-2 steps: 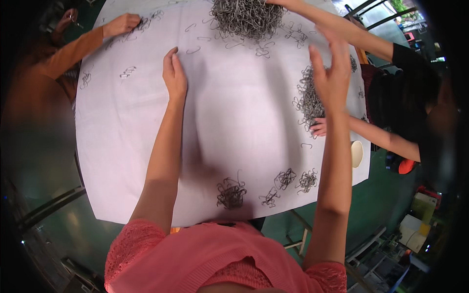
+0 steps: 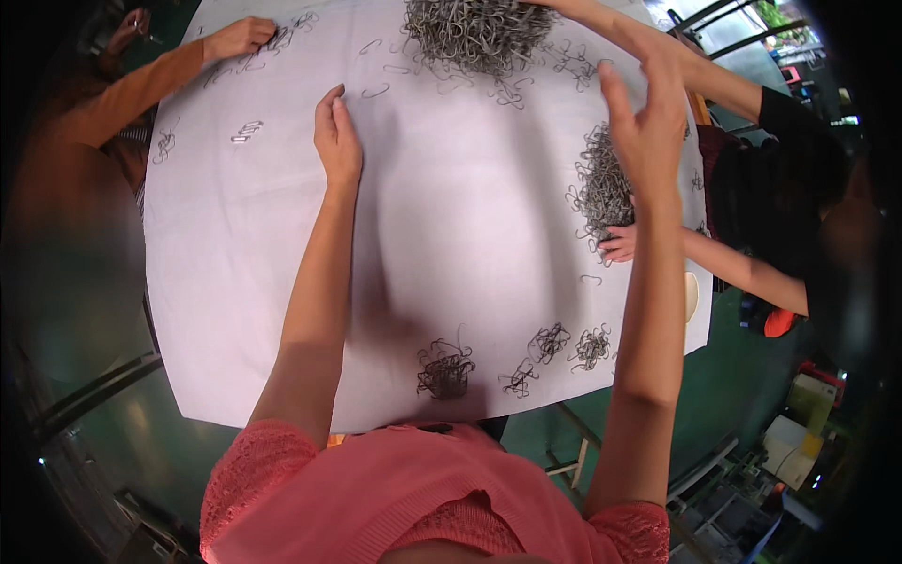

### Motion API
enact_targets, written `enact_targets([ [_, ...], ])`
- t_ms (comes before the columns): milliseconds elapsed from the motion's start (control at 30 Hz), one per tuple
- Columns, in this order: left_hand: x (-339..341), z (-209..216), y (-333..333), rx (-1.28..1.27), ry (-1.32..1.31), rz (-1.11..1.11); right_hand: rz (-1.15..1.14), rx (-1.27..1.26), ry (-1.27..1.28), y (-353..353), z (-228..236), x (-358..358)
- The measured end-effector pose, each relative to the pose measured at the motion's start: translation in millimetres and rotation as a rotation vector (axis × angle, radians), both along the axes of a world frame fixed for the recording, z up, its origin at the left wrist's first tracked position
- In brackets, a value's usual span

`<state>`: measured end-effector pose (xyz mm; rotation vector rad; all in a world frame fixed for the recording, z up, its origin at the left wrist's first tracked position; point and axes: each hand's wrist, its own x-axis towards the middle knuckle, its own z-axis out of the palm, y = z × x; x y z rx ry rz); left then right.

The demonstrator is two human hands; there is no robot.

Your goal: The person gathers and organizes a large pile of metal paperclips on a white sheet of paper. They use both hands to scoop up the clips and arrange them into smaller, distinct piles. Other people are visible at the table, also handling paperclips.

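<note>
My left hand (image 2: 337, 136) is held out over the table, fingers stretched and nothing in it. The nearest thing to it is a loose bent wire hook (image 2: 376, 91) just beyond its fingertips. My right hand (image 2: 650, 122) is raised at the right, thumb spread from the fingers, and it too is bare. Below and beside it lies a pile of grey metal wire hooks (image 2: 599, 188), partly covered by my hand and forearm. A larger heap of hooks (image 2: 474, 33) sits at the far side. Close to my body are several small clusters, including a dark tangle of hooks (image 2: 444, 371).
A white-covered table (image 2: 254, 282) spans the view. A co-worker's hand (image 2: 617, 244) rests by the right pile; that person's other arm (image 2: 639, 33) reaches to the far heap. Another co-worker's hand (image 2: 241, 38) touches hooks at far left. A cream oval object (image 2: 692, 296) lies behind my right forearm.
My right hand has shifted slightly to the right and farther away. My left hand has barely moved. The hooks near me lie as before.
</note>
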<state>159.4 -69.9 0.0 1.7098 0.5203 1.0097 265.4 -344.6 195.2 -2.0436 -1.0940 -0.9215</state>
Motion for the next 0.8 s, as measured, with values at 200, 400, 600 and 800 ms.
enact_targets([
  [200,1,-3,4,-0.219,-0.189,0.033,0.165,0.162,-0.117,74,19,4],
  [400,4,-1,5,-0.242,-0.152,-0.001,0.127,0.200,0.202,54,-55,-30],
  [600,3,4,18,-0.439,-0.192,-0.010,0.185,-0.154,0.574,63,-146,-54],
  [800,5,7,23,-0.609,-0.246,-0.045,0.220,-0.337,0.328,173,-172,-52],
])
